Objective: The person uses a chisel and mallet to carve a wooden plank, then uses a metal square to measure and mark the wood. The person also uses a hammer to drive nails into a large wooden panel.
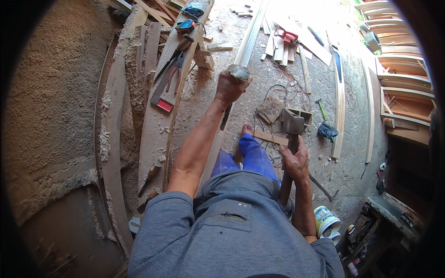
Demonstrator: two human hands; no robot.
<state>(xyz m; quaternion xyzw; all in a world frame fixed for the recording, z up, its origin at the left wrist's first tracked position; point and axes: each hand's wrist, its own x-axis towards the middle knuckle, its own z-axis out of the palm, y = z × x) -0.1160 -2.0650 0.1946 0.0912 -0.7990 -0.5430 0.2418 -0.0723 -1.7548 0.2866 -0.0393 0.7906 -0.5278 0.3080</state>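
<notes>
My left hand [228, 89] is closed around an upright chisel [238, 72]. I see mainly the round, worn butt of its handle; the grip hides most of the rest. Under that hand runs a long, pale wooden beam [213, 155], with a dark slot [226, 116] just below my wrist. To the right, my right hand [295, 160] grips the thick, dark handle of a mallet [293, 122]. Its grey block head is raised, apart from the chisel, and the handle's lower end reaches down beside my body.
On the left, a plank [155, 134] bears pliers [174, 76], a try square [162, 103] and a tape measure [186, 26]. A red power tool [288, 37], a green-handled hammer [321, 109], a handsaw [337, 65] and long boards [341, 116] lie across the floor. White buckets [327, 222] stand lower right.
</notes>
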